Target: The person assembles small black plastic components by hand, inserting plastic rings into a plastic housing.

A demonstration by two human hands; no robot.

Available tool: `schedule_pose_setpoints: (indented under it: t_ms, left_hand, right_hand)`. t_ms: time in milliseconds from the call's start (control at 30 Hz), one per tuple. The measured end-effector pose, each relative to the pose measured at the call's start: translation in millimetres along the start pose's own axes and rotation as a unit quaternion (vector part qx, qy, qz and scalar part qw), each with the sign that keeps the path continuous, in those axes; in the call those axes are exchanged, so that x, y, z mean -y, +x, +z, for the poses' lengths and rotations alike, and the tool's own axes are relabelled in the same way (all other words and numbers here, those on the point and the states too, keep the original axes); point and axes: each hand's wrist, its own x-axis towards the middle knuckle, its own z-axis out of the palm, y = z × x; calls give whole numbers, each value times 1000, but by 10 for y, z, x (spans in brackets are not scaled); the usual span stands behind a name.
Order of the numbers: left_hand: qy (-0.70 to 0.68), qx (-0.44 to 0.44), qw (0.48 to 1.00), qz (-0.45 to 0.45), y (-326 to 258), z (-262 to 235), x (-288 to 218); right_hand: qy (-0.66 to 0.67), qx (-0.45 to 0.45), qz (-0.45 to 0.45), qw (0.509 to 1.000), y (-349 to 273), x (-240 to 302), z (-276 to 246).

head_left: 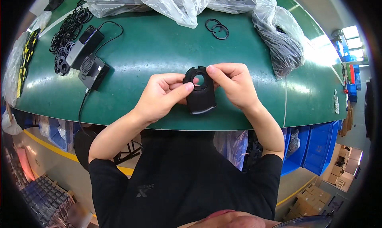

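Beyond both hands spreads the green table point(159, 48), with clear bags point(171, 3) along its far edge and a bag of black parts point(280, 41) past the right hand, all within reach. A black box point(93, 72) and a heap of rings point(67, 33) lie well left of the left hand. Two loose rings point(217, 29) lie just beyond the fingers. The left hand point(161, 96) and right hand point(234, 84) both pinch a black plate point(201, 93), lifted over the near edge so its round hole faces up.
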Motion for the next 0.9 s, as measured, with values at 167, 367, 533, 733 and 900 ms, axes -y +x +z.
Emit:
schedule_pose_setpoints:
  t_ms: [167, 367, 533, 733, 900]
  left_hand:
    - [15, -15, 1000, -21, -11, -46, 20]
    - [47, -4, 998, 31, -26, -33, 57]
    - [84, 113, 989, 34, -29, -5, 60]
    - [136, 65, 988, -28, -15, 76, 51]
    - [190, 43, 980, -50, -81, 85, 54]
  right_hand:
    - [-93, -5, -16, 996, 13, -44, 20]
    - [-47, -2, -34, 998, -84, 86, 77]
    - [-55, -8, -30, 998, -285, 62, -50]
    - [-30, -57, -34, 997, -1171, -204, -348]
    - [-32, -151, 111, 982, -2184, -837, -799]
